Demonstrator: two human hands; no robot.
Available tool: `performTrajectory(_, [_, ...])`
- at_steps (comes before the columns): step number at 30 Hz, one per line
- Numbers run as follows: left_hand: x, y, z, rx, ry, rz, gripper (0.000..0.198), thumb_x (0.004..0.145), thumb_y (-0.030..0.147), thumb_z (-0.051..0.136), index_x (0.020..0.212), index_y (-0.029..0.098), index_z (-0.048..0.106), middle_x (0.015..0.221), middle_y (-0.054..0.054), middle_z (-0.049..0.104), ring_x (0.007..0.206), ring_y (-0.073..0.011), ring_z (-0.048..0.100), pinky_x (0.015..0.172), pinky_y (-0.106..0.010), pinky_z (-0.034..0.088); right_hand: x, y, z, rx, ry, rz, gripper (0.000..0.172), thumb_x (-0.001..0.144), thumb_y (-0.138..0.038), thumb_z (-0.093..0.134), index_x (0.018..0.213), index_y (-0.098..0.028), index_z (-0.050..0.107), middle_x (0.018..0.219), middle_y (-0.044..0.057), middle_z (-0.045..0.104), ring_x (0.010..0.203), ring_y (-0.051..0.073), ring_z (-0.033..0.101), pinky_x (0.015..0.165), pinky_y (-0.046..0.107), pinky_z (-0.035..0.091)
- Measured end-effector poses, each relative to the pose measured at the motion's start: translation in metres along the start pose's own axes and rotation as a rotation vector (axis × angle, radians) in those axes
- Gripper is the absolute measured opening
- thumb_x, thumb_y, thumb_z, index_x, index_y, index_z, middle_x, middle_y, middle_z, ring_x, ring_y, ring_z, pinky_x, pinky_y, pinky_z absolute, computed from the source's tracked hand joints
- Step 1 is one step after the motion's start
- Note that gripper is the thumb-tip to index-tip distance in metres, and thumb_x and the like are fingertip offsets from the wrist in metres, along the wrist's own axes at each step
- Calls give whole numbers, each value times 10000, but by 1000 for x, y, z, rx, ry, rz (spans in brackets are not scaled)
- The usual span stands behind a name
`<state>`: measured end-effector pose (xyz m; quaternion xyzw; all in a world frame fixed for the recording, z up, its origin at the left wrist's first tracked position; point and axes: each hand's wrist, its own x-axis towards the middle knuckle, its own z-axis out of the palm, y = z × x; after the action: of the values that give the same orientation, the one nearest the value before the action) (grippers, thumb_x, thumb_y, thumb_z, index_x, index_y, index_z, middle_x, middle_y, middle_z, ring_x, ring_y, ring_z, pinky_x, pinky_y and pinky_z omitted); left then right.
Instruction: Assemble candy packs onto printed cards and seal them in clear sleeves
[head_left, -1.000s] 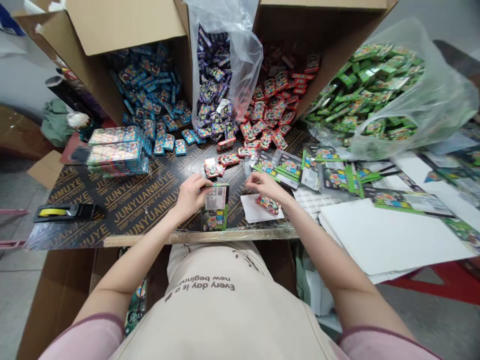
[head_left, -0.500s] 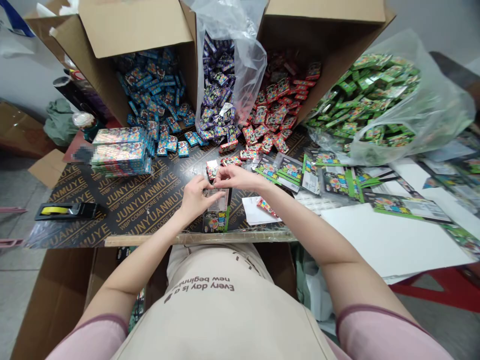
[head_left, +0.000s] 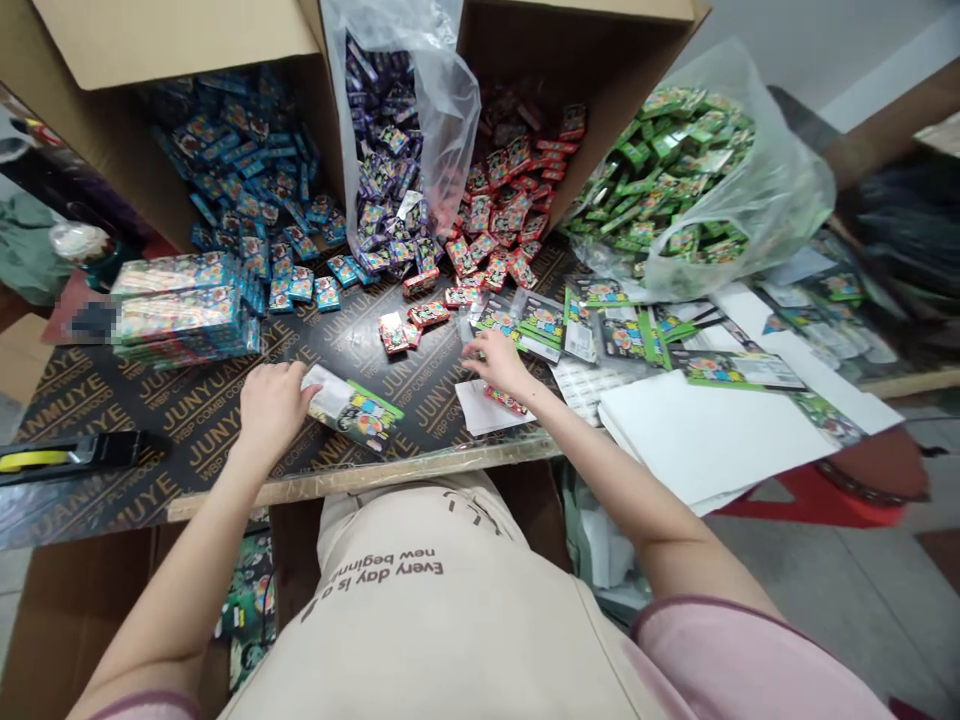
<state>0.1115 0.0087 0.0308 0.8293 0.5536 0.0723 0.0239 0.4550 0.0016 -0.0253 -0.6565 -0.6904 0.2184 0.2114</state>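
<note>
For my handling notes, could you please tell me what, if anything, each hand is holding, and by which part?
The left hand holds a packet by its left end. Whether the right hand holds anything cannot be told.

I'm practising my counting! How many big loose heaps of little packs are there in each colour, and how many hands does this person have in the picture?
Blue heap: 1
Purple heap: 1
Red heap: 1
Green heap: 1
Left hand and right hand: 2
Total: 6
</note>
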Motion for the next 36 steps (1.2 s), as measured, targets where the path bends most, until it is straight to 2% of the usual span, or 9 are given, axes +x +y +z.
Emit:
performTrajectory(3, [4, -4, 15, 24, -107, 243, 353, 765, 292, 668, 1102, 199, 618, 1193, -143, 617, 1196, -347, 488, 1037, -550, 284, -22, 27, 10, -244, -93, 13, 76, 748, -234, 690, 801, -180, 686, 920, 100, 590, 959, 281, 497, 780, 373, 316])
performTrajectory(6, [13, 12, 45, -21, -310, 411, 619, 662, 268, 769, 1238, 243, 543, 1252, -123, 586, 1214, -330, 470, 1075, -604, 188, -34, 37, 26, -300, -77, -25, 55, 793, -227, 646, 800, -184, 679, 949, 96, 609, 976, 273, 492, 769, 356, 284])
performTrajectory(10, [24, 25, 72, -73, -538, 424, 762, 506, 272, 855, 1206, 198, 563, 1102, -126, 617, 1055, -329, 551, 973, -537, 346, -39, 42, 38, -318, -16, -80, 94, 825, -195, 581, 749, -174, 632, 886, 86, 648, 921, 252, 508, 752, 352, 266])
performTrajectory(13, [29, 22, 61, -262, -582, 359, 506, 516, 256, 845, 972, 162, 648, 912, -68, 632, 870, -255, 586, 777, -355, 440, -41, 47, 42, -319, 12, -135, 122, 847, -188, 510, 743, -178, 573, 827, 85, 652, 845, 236, 525, 735, 345, 270])
performTrajectory(16, [34, 14, 30, -580, -399, 185, 297, 621, 240, 784, 873, 162, 649, 734, 7, 590, 697, -160, 539, 636, -258, 395, -40, 53, 41, -281, 22, -139, 120, 846, -173, 450, 751, -189, 523, 731, 76, 630, 737, 225, 547, 720, 342, 299])
performTrajectory(21, [35, 3, 3, -1025, 35, 29, 281, 677, 217, 745, 953, 182, 702, 812, -5, 622, 756, -140, 553, 713, -260, 408, -35, 56, 35, -29, 55, -14, 112, 877, -264, 413, 783, -227, 462, 665, 46, 616, 605, 221, 563, 651, 337, 378])
performTrajectory(27, [16, 23, 35, -1201, 163, -139, 180, 680, 256, 753, 851, 200, 753, 753, -10, 622, 710, -138, 556, 656, -263, 411, -23, -9, 30, 298, 384, -12, 185, 841, -396, 534, 920, -231, 500, 1045, 109, 635, 991, 260, 591, 822, 414, 469])
performTrajectory(32, [10, 37, 31, -1152, 203, -118, 191, 697, 301, 756, 865, 211, 748, 811, -28, 630, 764, -152, 582, 597, -243, 420, -4, -89, 39, 900, 193, -72, 307, 793, -413, 649, 1001, -265, 477, 969, 32, 671, 897, 182, 656, 815, 354, 521])
performTrajectory(36, [8, 38, 20, -1103, 211, -75, 144, 710, 274, 752, 832, 197, 741, 825, -37, 647, 776, -154, 603, 612, -246, 442, 0, -116, 48, 992, 126, -96, 321, 754, -373, 700, 968, -261, 489, 800, -16, 683, 768, 167, 671, 750, 328, 530])
